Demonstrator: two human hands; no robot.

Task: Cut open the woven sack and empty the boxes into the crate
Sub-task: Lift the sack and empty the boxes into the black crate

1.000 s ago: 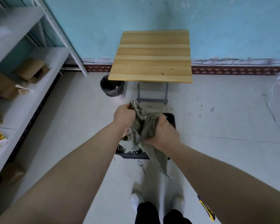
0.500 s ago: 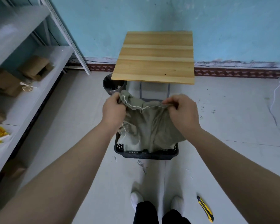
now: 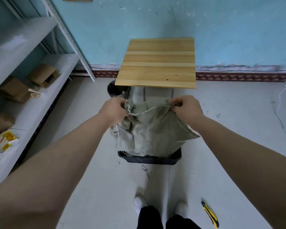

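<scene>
A limp grey-green woven sack (image 3: 153, 129) hangs over the black plastic crate (image 3: 149, 158) on the floor, covering most of the crate's inside. My left hand (image 3: 113, 109) grips the sack's upper left corner, and my right hand (image 3: 186, 108) grips its upper right corner. A stitched edge with loose white thread stretches between the two hands. No boxes show; the sack hides the crate's contents.
A wooden-topped table (image 3: 158, 61) stands against the blue wall just beyond the crate, with a black bin (image 3: 116, 90) at its left leg. Grey shelving (image 3: 31, 76) with cardboard boxes lines the left. A yellow utility knife (image 3: 210, 214) lies on the floor beside my right foot.
My hands have spread apart and lifted, so the bunched sack is now stretched wide by its top edge above the crate.
</scene>
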